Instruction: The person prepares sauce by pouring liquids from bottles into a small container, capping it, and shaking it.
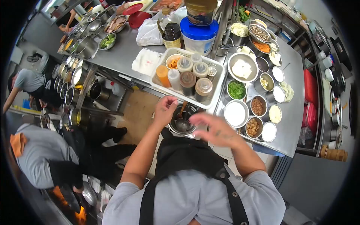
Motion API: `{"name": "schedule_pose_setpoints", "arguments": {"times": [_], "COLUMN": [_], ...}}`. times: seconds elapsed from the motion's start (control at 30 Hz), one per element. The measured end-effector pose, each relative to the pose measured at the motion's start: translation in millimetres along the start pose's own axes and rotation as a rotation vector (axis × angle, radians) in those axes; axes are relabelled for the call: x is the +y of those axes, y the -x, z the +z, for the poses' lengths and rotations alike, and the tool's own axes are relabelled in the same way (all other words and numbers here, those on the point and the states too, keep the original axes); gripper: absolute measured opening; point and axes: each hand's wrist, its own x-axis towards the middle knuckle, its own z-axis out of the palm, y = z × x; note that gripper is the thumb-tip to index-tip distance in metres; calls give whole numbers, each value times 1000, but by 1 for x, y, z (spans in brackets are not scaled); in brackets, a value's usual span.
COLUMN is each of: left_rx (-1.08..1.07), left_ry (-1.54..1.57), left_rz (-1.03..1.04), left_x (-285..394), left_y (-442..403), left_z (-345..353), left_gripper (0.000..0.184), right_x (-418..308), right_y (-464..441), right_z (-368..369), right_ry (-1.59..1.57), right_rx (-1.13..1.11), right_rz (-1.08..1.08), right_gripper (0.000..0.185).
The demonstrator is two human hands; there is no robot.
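My left hand (164, 111) is raised beside a metal bowl (171, 128), its fingers curled and the thumb pressed near the fingertips. Whether something small is pinched there, I cannot make out. On the bowl's other side my right hand (215, 129) is smeared by motion, its fingers stretched out and apart with nothing visible in them. A metal ladle (182, 124) and a brown handle (183, 108) show in the bowl, between the hands. Just beyond stands a white plastic basket (215, 98) with squeeze bottles (203, 89) and a small bowl of orange pieces (173, 62).
To the right, a steel table (288, 127) bears several ingredient bowls, including chopped greens (236, 90) and minced brown filling (258, 106). A blue-lidded tub (198, 32) and oil bottle (169, 30) stand behind the basket. A co-worker (45, 157) stands at left near burner flames (80, 215).
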Motion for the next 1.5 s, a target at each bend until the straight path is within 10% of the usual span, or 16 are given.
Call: {"name": "schedule_pose_setpoints", "arguments": {"times": [0.37,0.9,1.1,1.3,1.5], "left_rx": [128,229,203,114,24], "left_ry": [-39,-102,-149,-292,-486], "left_rz": [23,190,348,274,236], "left_x": [14,48,110,102,75], "left_y": [59,-43,-207,-345,-390], "left_z": [17,-73,-80,-68,-52], "left_gripper": [13,14,39,121,122], "right_x": [67,24,-48,-52,-36], "right_y": [-50,-38,68,188,301], "right_z": [-59,-28,-46,-25,9], "right_ry": [538,232,178,389,659], "right_rx": [377,721,926,1217,1495], "right_rz": [-23,-92,-35,402,740], "right_gripper": [86,73,72,68,57]}}
